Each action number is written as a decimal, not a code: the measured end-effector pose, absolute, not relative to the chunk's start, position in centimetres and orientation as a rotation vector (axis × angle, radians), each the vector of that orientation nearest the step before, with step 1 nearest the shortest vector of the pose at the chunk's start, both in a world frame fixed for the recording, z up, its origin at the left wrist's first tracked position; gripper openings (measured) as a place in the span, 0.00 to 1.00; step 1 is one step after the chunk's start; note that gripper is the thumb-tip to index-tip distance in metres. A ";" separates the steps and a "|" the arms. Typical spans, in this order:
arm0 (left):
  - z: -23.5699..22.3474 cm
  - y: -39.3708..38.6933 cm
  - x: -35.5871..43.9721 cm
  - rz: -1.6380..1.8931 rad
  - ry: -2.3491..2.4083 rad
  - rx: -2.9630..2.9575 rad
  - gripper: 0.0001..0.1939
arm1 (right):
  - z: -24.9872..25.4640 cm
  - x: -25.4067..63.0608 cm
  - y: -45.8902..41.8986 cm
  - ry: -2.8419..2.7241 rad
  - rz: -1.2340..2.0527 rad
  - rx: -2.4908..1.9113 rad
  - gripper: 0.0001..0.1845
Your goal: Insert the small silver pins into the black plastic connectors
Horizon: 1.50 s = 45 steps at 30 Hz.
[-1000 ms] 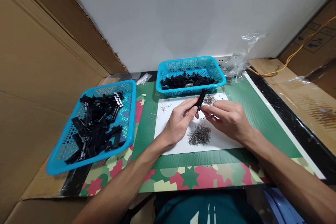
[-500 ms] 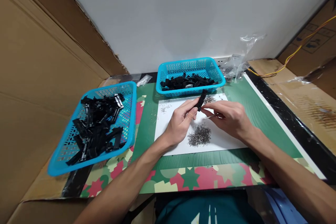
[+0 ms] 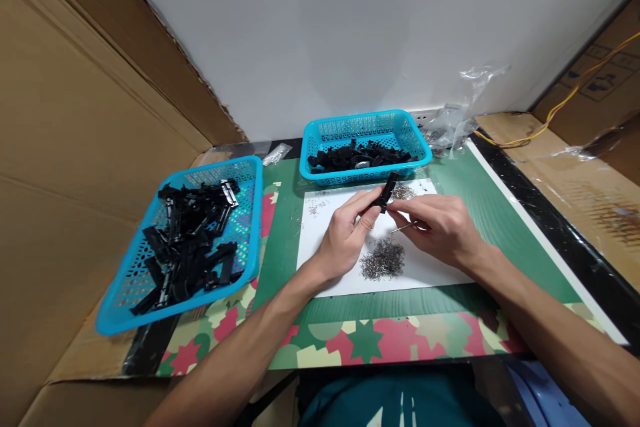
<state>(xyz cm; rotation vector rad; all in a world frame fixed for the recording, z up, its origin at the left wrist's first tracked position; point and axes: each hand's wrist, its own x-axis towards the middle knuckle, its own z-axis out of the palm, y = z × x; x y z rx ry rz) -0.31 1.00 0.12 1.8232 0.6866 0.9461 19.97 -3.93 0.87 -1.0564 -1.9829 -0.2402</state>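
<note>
My left hand (image 3: 346, 233) is closed around the lower end of a narrow black plastic part (image 3: 389, 188), which slants up and to the right. At that part's lower end, the thumb and forefinger of my right hand (image 3: 443, 227) are pinched together; anything tiny between them is too small to see. A thin metal tool (image 3: 403, 227) is tucked in the right hand's other fingers, its tip pointing left. Below both hands, a heap of small bent metal pieces (image 3: 383, 260) lies on a white sheet (image 3: 330, 285). A second metal heap (image 3: 403, 192) sits behind the right fingertips.
Blue baskets with black plastic parts stand at the left (image 3: 256, 227) and at the back (image 3: 367, 177). Clear plastic bags (image 3: 449, 127) lie at the back right. A few loose metal pieces (image 3: 316, 207) are scattered on the sheet's left. Cardboard (image 3: 100, 133) walls in the left side.
The black part has turned slightly in my left hand. Both hands stay close together with the same grips, and the whole view has shifted a little.
</note>
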 end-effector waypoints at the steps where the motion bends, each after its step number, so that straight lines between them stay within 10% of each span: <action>1: 0.2 1.0 -0.3 0.949 0.684 1.825 0.22 | 0.9 19.9 -3.9 -1.979 -0.239 -1.055 0.09; 45: 0.3 0.9 0.5 0.765 0.574 1.198 0.21 | 2.0 19.7 -4.5 -1.754 0.252 -1.148 0.07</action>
